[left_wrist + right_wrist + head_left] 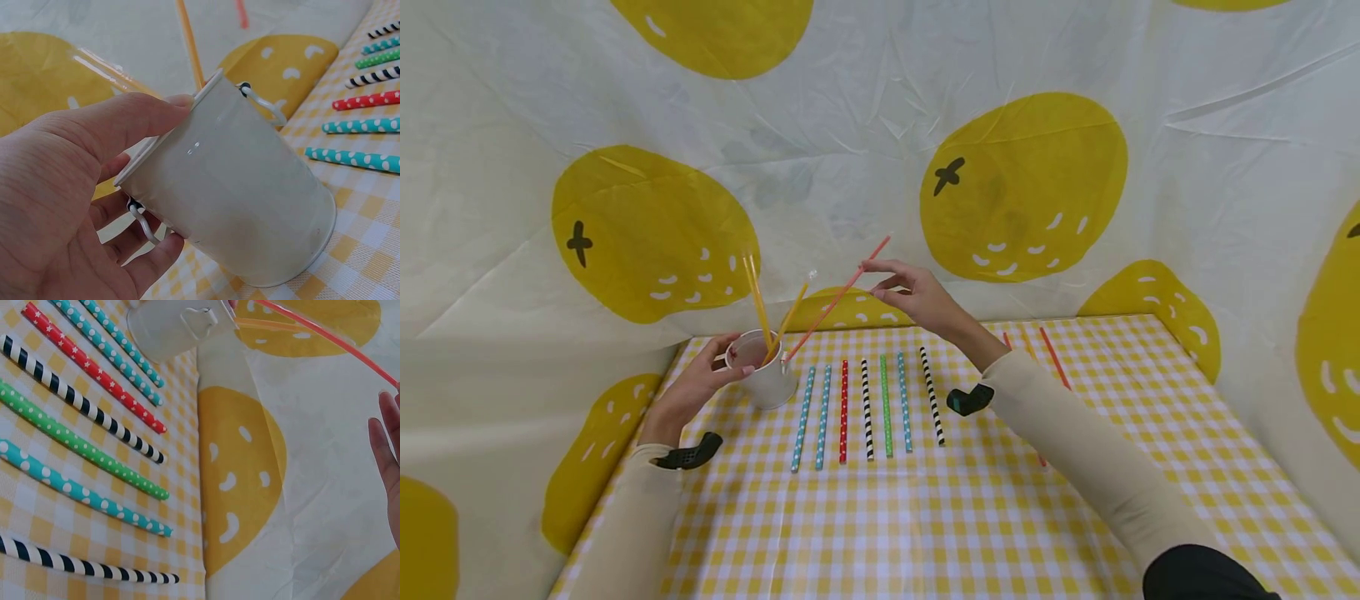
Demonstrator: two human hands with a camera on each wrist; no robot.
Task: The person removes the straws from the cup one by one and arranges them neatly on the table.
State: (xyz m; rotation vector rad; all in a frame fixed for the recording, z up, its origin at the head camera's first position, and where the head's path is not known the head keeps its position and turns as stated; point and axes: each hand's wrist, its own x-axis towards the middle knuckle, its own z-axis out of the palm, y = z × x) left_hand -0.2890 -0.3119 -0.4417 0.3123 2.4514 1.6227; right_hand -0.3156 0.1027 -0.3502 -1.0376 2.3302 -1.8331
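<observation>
My left hand [696,387] grips the rim of a small white metal bucket [231,194], thumb on the near side, and the bucket is tilted. Inside the bucket stand several orange straws [757,296], leaning different ways. Between its thumb and fingers my right hand [917,296] pinches a plain red straw [842,292] near the upper end. The straw slants down left, its lower end overlapping the bucket's rim by the handle in the head view. In the left wrist view that end [242,15] shows beyond the rim. Only part of the right hand appears in the right wrist view.
Patterned straws lie in a row right of the bucket: blue dotted [802,421], red starred [843,412], black-and-white striped [867,410] and green dotted [886,407]. More red straws [1055,357] lie beyond the right forearm on the checked tablecloth [850,533]. A lemon-print sheet [850,200] hangs behind.
</observation>
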